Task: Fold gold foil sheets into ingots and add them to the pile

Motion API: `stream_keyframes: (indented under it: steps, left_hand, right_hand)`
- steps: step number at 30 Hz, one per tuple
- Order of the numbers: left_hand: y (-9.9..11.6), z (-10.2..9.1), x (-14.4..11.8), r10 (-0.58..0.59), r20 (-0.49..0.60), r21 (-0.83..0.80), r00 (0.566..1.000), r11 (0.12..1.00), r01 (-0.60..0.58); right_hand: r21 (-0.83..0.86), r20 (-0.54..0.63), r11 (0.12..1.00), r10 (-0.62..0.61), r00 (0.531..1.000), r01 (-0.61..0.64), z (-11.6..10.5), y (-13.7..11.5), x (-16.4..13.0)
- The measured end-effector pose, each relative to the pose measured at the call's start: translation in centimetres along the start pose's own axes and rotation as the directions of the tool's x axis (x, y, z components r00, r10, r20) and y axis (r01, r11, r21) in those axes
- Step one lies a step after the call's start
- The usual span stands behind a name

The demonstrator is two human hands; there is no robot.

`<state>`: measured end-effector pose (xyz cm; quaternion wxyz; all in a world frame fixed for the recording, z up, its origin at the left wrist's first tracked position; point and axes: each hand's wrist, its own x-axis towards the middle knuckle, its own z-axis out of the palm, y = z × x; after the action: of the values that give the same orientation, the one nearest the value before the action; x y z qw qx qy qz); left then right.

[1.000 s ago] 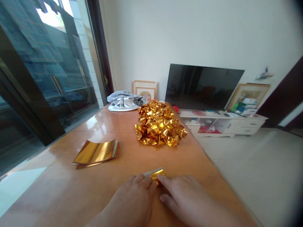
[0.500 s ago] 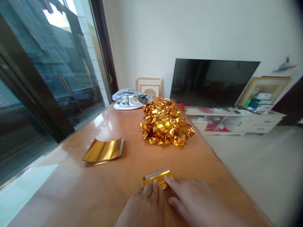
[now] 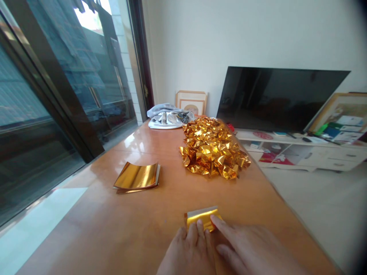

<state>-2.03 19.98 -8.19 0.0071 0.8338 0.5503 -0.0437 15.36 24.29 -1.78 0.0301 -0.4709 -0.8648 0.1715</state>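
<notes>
A small sheet of gold foil paper (image 3: 203,218), folded over with a pale strip along its far edge, lies on the wooden table in front of me. My left hand (image 3: 192,246) rests on its near part with the fingers lying flat, hiding the near edge. From the right, my right hand (image 3: 243,242) touches the paper's right side with its outstretched index finger, the thumb held apart below. To the left is a stack of flat gold foil sheets (image 3: 137,175), slightly curled. Beyond the folded paper spreads a pile of folded gold foil pieces (image 3: 212,147).
At the table's (image 3: 129,225) far end lies grey and silvery cloth (image 3: 166,116), with a picture frame (image 3: 191,100) behind it. A large television (image 3: 278,99) stands on a low white cabinet (image 3: 338,154) to the right. Sliding glass doors (image 3: 57,95) run along the left.
The view has turned a little to the left, so everything sits further right in the picture. Both hands stay on the folded gold paper with almost the same pose.
</notes>
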Motion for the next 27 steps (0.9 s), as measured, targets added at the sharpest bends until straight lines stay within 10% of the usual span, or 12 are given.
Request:
stream_keyframes:
  steps: [27]
  left_hand:
    - [-2.3,-5.6,0.0,0.089,0.069,-0.051,0.994,0.995,-0.086]
  right_hand:
    - [-0.012,0.063,0.999,0.037,0.997,-0.036,0.0,-0.2,0.6]
